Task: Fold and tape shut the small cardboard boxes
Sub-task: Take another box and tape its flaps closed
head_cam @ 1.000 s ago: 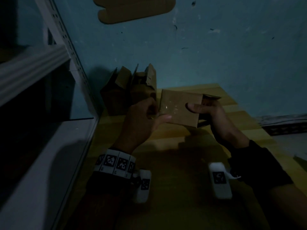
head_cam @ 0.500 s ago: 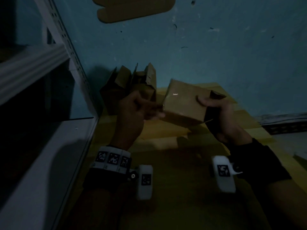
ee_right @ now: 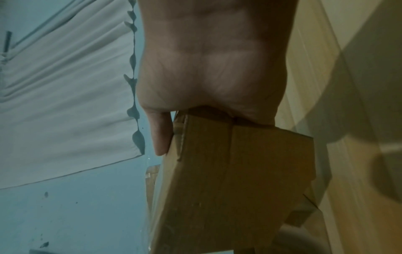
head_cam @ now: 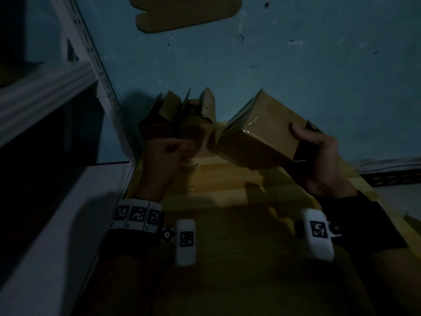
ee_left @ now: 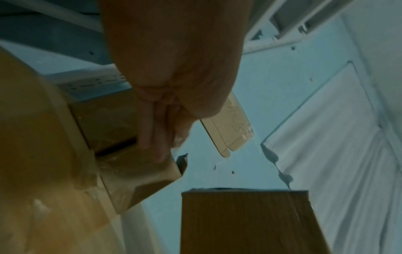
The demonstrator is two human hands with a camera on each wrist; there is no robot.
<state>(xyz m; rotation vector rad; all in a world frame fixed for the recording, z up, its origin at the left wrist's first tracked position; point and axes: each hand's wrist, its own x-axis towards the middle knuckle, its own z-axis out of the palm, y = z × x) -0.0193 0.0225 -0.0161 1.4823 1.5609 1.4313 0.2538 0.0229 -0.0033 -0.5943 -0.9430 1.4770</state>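
Note:
My right hand grips a small brown cardboard box by its right end, thumb on top, and holds it tilted above the wooden table. Shiny clear tape runs over the box's left end. The right wrist view shows the box under my palm, a seam running down its face. My left hand sits just left of the box, apart from it, fingers loosely bent. In the left wrist view its fingertips touch a taped box at the back; nothing shows between the fingers.
Several open-flapped cardboard boxes stand against the blue wall at the table's back left. A white metal shelf frame borders the table's left side. A flat cardboard cut-out hangs high on the wall. The scene is dim.
My right hand has lifted the box and tilted it further, left end up. My left hand has let go of the box's left end and drawn back left.

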